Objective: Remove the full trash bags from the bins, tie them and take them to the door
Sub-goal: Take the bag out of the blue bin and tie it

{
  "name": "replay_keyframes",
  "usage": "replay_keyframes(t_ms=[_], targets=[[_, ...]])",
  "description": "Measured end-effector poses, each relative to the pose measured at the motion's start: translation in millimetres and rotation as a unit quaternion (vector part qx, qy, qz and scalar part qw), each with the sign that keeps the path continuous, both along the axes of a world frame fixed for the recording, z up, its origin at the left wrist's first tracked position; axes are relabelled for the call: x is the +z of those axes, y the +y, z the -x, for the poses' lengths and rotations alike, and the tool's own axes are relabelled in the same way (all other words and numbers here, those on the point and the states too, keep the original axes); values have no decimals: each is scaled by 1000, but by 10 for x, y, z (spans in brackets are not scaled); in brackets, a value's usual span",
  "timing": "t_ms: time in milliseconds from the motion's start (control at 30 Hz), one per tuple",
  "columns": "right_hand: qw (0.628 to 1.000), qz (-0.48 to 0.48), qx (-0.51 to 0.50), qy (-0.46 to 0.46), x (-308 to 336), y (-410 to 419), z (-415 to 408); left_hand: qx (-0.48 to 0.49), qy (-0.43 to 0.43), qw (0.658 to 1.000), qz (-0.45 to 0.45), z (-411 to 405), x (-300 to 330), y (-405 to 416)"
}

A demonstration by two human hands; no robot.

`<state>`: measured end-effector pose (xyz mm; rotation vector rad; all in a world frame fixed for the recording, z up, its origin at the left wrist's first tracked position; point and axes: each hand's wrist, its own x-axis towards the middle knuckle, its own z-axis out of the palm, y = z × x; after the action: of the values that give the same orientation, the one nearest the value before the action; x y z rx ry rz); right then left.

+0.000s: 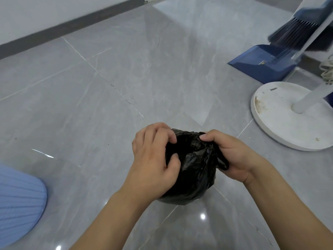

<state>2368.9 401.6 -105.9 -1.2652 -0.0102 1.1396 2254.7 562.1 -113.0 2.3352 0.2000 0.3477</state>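
Grey tiled floor fills the view, bounded by a white wall with a dark skirting board at the upper left. A white fan base stands at the right, with a blue dustpan and a dark broom head behind it; a blue ribbed object is cut off at the lower left. Near the middle, a small black trash bag is held just above the floor. Its gathered top is gripped on one side by the left hand, fingers curled into the plastic, and on the other by the right hand, where a loop of film is pinched. Tying appears to be under way. For a sound knot, both ends should be pulled evenly and snugly, with the thin film not overstrained, since tearing is likely.
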Motion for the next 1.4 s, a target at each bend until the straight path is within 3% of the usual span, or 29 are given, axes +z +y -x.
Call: replay_keyframes(t_ms=[300,600,1133,1400], targets=[[965,139,-17,-222,120,133,103,99,23,993,60,41,13,-60],[919,194,16,-343,158,198,164,84,27,995,53,1,72,55],[902,217,42,-371,203,222,220,74,30,996,46,-55,105,65],[938,163,43,-302,164,218,233,78,29,995,50,-32,150,69]])
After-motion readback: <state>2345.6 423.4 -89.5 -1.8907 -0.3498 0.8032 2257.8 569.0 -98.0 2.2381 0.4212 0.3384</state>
